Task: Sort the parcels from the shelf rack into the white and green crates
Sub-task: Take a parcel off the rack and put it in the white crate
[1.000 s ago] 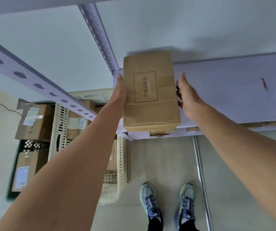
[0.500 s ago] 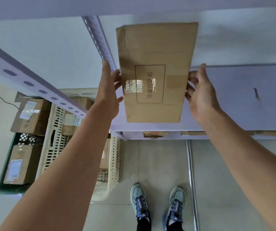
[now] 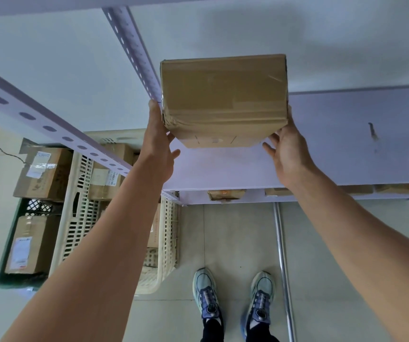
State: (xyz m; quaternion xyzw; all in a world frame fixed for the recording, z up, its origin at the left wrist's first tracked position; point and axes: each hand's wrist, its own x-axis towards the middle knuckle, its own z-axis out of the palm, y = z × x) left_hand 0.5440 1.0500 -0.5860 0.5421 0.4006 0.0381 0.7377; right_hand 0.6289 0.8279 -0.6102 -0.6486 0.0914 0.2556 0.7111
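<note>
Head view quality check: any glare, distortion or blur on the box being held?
Head view: wide-angle bending curves the rack post; soft glare on the tape across the box, whose small marks stay unreadable; box shadow falls on the wall above; both hands, left hand and right hand, look sharp.

Taped brown parcel (image 3: pixel 223 99) tilted above the shelf (image 3: pixel 334 144); parcel-filled white crate (image 3: pixel 80 218) below.
</note>
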